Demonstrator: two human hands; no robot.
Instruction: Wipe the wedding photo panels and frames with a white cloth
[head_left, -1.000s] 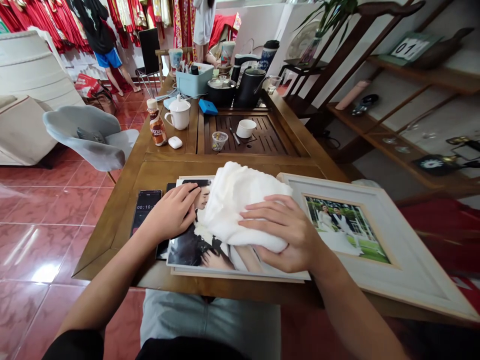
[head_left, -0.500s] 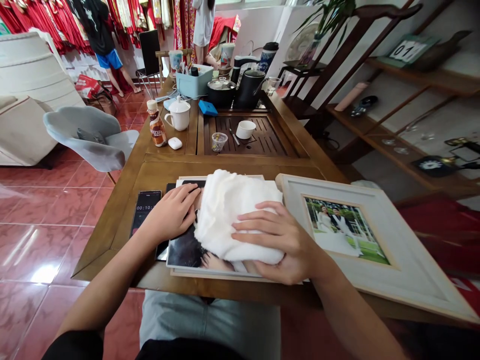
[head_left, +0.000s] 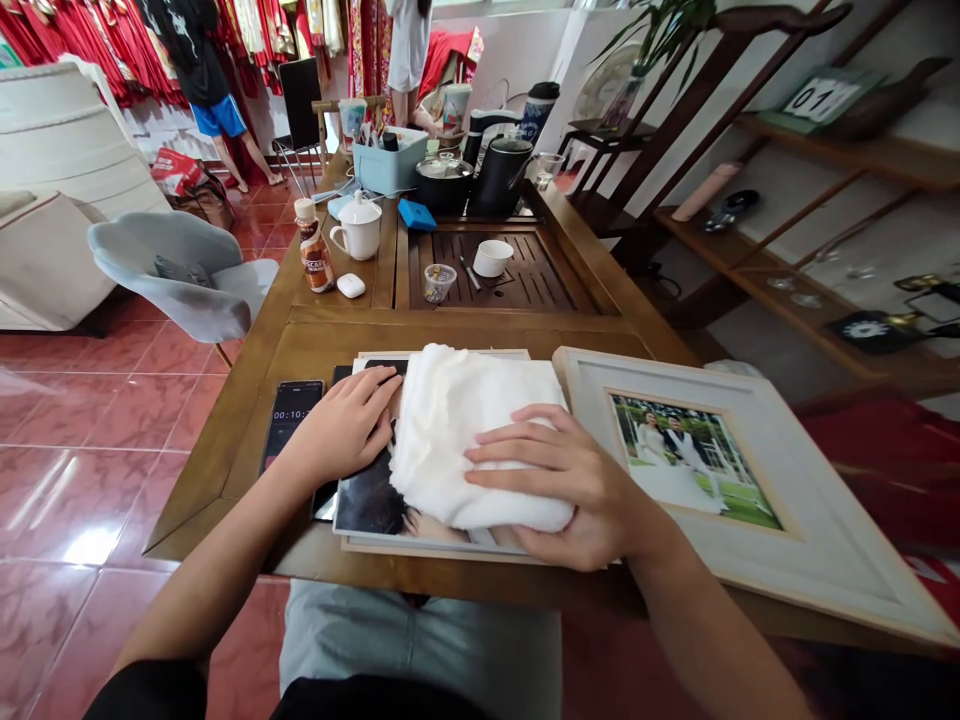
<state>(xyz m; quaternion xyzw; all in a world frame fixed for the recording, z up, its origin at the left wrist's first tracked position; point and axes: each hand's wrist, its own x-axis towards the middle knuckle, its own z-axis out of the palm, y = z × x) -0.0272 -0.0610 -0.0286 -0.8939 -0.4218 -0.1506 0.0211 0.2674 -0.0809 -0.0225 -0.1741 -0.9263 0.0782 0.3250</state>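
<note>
A folded white towel (head_left: 480, 430) lies on a large photo print (head_left: 367, 500) with a dark area and part of a person showing; the towel hides most of the picture. My right hand (head_left: 559, 480) holds the towel at its right side, fingers spread over the top and thumb along the lower edge. On the photo's left part rests my left hand (head_left: 349, 420), palm down with its fingers stretched out, close beside the towel. To the right leans or lies a white picture frame (head_left: 817, 560) with a wedding photo (head_left: 694, 460) in it.
A phone (head_left: 292, 415) showing a timer is left of my left hand. Farther back stand a coffee bottle (head_left: 313, 250), a lidded white mug (head_left: 360, 228), a white earbud case (head_left: 350, 286), a small plastic cup (head_left: 439, 283) and a white bowl (head_left: 493, 258). Two people stand in the background.
My right hand and the towel have shifted very slightly to the right and toward me. My left hand stays in place on the photo.
</note>
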